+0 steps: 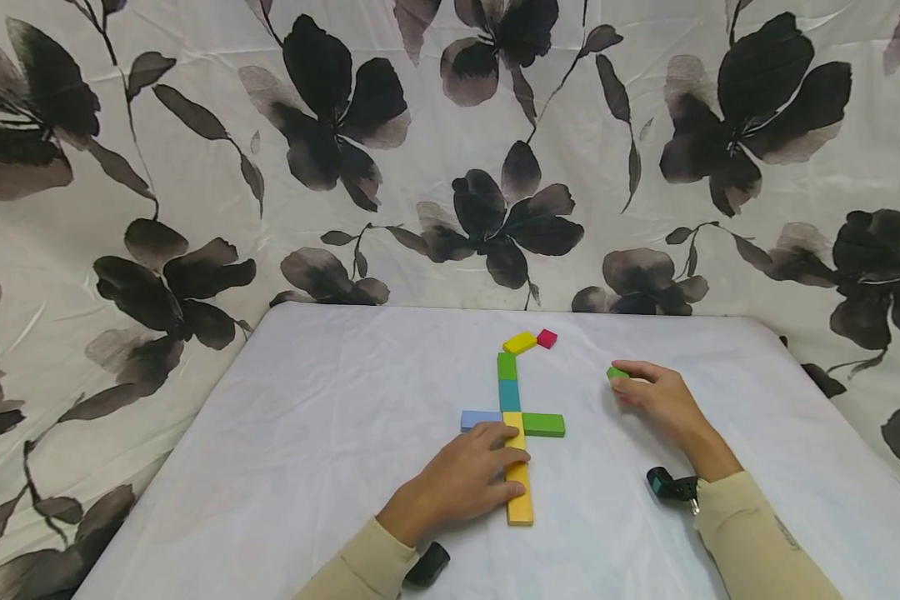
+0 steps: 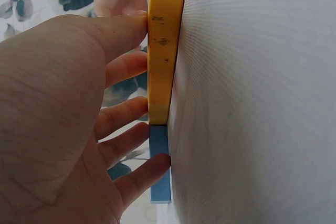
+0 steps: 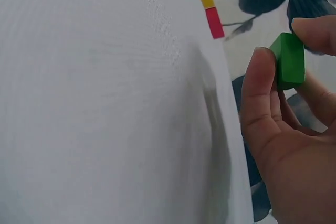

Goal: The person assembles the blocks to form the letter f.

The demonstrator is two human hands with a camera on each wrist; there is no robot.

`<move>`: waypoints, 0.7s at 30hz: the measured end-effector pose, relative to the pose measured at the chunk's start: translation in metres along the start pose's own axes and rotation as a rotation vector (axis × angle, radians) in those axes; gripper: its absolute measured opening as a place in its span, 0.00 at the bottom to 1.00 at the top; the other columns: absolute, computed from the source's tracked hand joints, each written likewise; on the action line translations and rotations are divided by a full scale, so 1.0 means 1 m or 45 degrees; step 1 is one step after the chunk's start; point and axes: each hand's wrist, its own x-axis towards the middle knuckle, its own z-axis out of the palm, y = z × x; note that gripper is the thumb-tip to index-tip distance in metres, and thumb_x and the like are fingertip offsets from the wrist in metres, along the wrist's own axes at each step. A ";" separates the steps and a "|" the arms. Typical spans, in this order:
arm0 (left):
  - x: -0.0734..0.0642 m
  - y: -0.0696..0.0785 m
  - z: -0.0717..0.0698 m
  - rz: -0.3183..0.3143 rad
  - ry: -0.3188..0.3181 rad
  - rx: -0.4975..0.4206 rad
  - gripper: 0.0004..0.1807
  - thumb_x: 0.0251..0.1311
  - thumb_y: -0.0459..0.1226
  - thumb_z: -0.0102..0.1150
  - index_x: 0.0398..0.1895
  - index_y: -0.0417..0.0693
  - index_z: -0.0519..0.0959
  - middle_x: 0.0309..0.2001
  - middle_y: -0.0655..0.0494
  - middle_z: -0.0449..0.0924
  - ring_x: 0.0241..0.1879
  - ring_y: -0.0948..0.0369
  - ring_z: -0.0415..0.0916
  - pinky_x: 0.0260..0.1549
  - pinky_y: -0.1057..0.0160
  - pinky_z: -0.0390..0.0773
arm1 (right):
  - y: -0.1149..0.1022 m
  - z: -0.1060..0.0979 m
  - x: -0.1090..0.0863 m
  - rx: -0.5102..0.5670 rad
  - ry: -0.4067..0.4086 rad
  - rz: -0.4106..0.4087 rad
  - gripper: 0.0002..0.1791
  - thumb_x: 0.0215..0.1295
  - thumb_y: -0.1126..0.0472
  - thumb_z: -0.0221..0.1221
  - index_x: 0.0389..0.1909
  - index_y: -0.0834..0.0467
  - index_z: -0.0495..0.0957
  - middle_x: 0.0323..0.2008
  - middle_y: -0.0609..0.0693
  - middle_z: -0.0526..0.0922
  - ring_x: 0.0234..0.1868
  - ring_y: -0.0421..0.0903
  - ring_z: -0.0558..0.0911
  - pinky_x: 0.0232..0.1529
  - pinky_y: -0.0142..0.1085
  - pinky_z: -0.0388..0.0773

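Note:
My left hand (image 1: 461, 473) rests over a long yellow strip of wood block (image 1: 521, 507), its spread fingertips on the top and side. In the left wrist view, its outermost finger touches the light blue block (image 2: 159, 184) at the end of the yellow one (image 2: 164, 51). My right hand (image 1: 660, 400) pinches a small green block (image 3: 291, 61) between thumb and fingers, above the table's right part. The yellow strip meets the light blue block on its left and a long green block (image 1: 543, 425) on its right.
Beyond the yellow strip lie a teal block (image 1: 509, 395), a short green block (image 1: 507, 365), a slanted yellow block (image 1: 520, 342) and a red block (image 1: 547, 338). The white-covered table (image 1: 307, 433) ends at a floral cloth (image 1: 435, 142) behind it.

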 end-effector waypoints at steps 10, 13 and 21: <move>0.000 -0.002 -0.001 -0.008 0.005 0.003 0.22 0.70 0.55 0.55 0.63 0.62 0.79 0.68 0.57 0.67 0.68 0.59 0.62 0.65 0.56 0.69 | -0.006 0.022 0.030 -0.121 -0.026 0.004 0.33 0.69 0.48 0.63 0.70 0.58 0.70 0.65 0.58 0.74 0.50 0.50 0.80 0.47 0.36 0.79; 0.000 -0.002 -0.002 -0.018 -0.006 -0.011 0.22 0.70 0.55 0.55 0.63 0.62 0.79 0.68 0.57 0.67 0.69 0.59 0.62 0.65 0.56 0.69 | -0.007 0.028 0.038 -0.179 -0.010 -0.002 0.31 0.70 0.48 0.62 0.69 0.58 0.72 0.64 0.58 0.74 0.50 0.52 0.79 0.46 0.37 0.76; 0.000 0.001 0.000 -0.029 -0.023 0.000 0.22 0.70 0.56 0.54 0.63 0.63 0.79 0.68 0.59 0.67 0.69 0.60 0.61 0.65 0.56 0.69 | -0.007 0.039 0.058 -0.250 -0.002 -0.013 0.28 0.71 0.54 0.61 0.68 0.60 0.73 0.64 0.60 0.74 0.53 0.53 0.78 0.47 0.39 0.77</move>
